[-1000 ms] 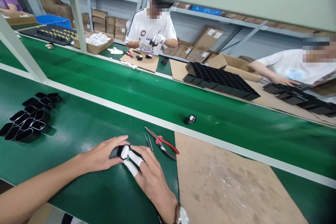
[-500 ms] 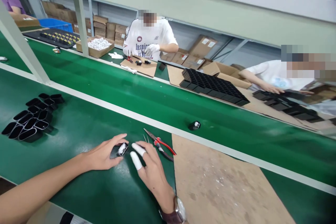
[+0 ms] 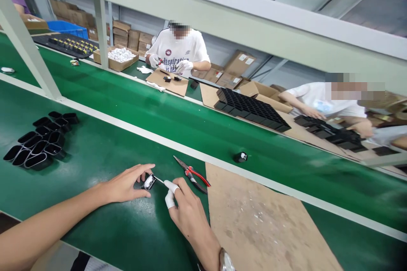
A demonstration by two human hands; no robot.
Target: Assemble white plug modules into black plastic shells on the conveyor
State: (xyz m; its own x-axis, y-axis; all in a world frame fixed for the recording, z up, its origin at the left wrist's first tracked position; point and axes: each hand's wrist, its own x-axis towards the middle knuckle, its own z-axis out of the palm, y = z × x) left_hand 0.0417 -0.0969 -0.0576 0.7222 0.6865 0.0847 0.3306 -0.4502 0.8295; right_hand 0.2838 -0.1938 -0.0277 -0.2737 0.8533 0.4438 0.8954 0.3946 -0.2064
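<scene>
My left hand (image 3: pixel 125 183) rests on the green table and pinches a small black part with a white face (image 3: pixel 148 182) against the surface. My right hand (image 3: pixel 184 207), with white finger cots on two fingers, pinches thin metal tweezers (image 3: pixel 160 181) whose tips reach the part. Red-handled pliers (image 3: pixel 192 174) lie just right of the hands. A wristwatch (image 3: pixel 225 261) shows on my right wrist.
A cluster of black oval housings (image 3: pixel 40 142) sits at the left. A brown cardboard sheet (image 3: pixel 260 224) lies to the right. One small black part (image 3: pixel 241 157) lies on the belt beyond the white rail. Two people work across the belt beside black trays (image 3: pixel 251 109) and boxes.
My right hand has picked up the tweezers that lay by the pliers and brought their tips to the part. The camera tilted upward slightly.
</scene>
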